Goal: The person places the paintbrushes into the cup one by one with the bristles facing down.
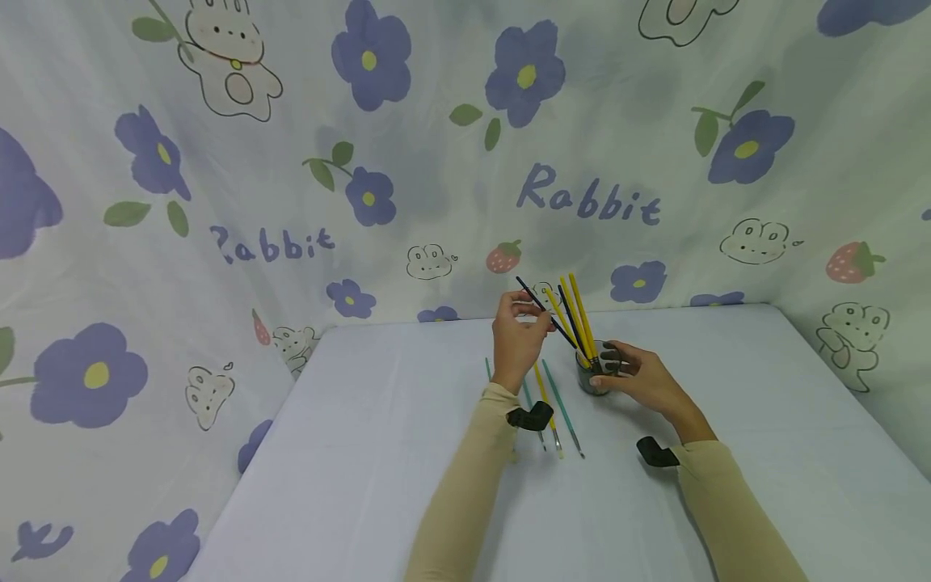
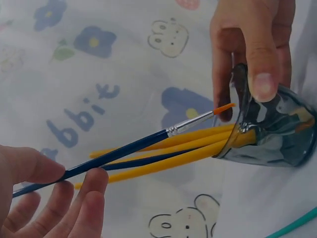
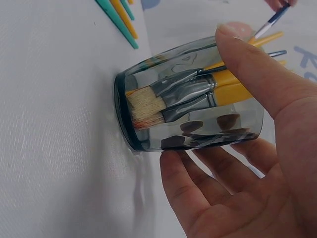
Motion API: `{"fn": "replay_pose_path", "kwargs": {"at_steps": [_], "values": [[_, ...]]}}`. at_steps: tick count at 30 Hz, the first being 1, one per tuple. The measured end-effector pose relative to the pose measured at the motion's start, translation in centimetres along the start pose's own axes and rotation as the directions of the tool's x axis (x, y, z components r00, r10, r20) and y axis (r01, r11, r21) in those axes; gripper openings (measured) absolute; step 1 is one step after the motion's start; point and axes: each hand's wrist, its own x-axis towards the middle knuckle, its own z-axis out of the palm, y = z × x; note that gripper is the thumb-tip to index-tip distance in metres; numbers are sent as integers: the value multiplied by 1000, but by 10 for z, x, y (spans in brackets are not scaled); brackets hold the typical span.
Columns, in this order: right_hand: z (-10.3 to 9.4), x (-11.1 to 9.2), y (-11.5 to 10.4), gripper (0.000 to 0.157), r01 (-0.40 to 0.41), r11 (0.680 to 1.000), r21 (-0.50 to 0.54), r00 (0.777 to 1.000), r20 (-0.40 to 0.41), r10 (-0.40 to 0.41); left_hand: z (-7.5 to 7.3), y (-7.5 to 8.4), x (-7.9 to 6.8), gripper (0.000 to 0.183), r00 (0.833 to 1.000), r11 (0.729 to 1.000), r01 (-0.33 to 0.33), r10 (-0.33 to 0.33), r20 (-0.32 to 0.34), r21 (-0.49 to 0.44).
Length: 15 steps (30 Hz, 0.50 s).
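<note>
My left hand (image 1: pixel 518 347) pinches a dark blue paintbrush (image 2: pixel 131 149) between thumb and fingers. Its metal ferrule and orange bristle tip point down at the rim of a smoky, see-through glass (image 2: pixel 277 148). Around the side of that glass curl the thumb and fingers of my right hand (image 3: pixel 213 198). Several yellow paintbrushes (image 1: pixel 578 307) and another dark blue paintbrush (image 2: pixel 153 160) lean inside it, handles up. Through its wall, pale wide bristles (image 3: pixel 147 105) show down near the base.
Left of the glass, several thin brushes lie on the white-covered table (image 1: pixel 364 453), among them a teal brush (image 1: pixel 562 404) and a yellow brush (image 1: pixel 543 388). My left forearm overlaps some of them. Behind the table hangs a patterned curtain (image 1: pixel 436 178) with flowers and rabbits.
</note>
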Motion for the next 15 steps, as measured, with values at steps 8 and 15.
{"fn": "replay_pose_path", "kwargs": {"at_steps": [8,15], "values": [[1,1,0,97,6,1000,-8,1000,3,-5,5,-3,-3,34,1000,998,13,-14,16,61],[0,1,2,95,12,1000,-3,1000,-1,-12,9,-7,-6,35,999,997,32,-35,33,69]]}}
